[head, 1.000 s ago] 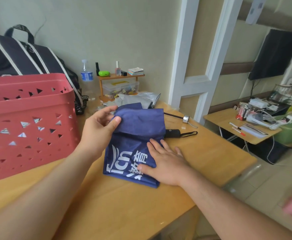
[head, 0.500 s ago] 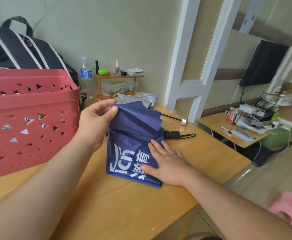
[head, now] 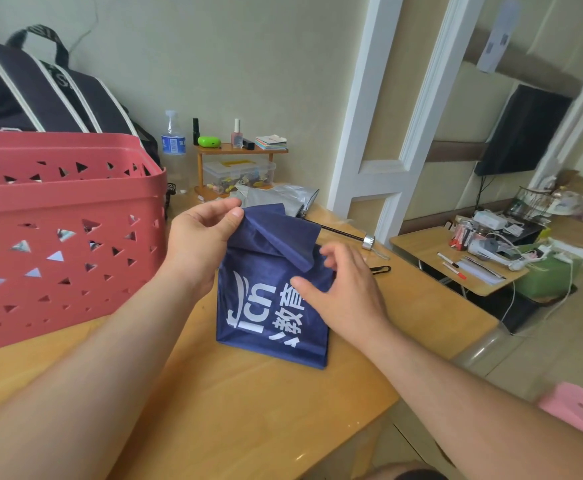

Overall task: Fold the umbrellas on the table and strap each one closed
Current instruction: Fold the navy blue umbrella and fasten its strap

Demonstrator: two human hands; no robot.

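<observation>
Nearest the person, bare wood ran along the front edge of the table [head: 248, 420]. Just beyond it, toward the right side, lay the blue umbrella [head: 266, 306], its cloth gathered into a flat panel with white lettering facing up.

The right hand [head: 345, 292] rested on the cloth's right side with fingers loosely spread and gripping nothing, probably to pin the layers so they would not slide. The left hand [head: 200, 244] pinched the top flap between thumb and fingers and held it lifted off the panel, seemingly ready to lay it over as the next fold. No strap around the cloth could be seen, so the closing looked undone.

Past the hands, a thin black shaft [head: 342, 233] with a silver end reached toward the right edge, and a grey umbrella [head: 283, 197] sat crumpled behind. A red basket [head: 58, 230] filled the left side, a dark bag [head: 41, 95] behind it. At the back edge stood a water bottle [head: 173, 143] and a small wooden shelf [head: 241, 150] against the pale wall. To the right was a lower cluttered desk [head: 456, 251].
</observation>
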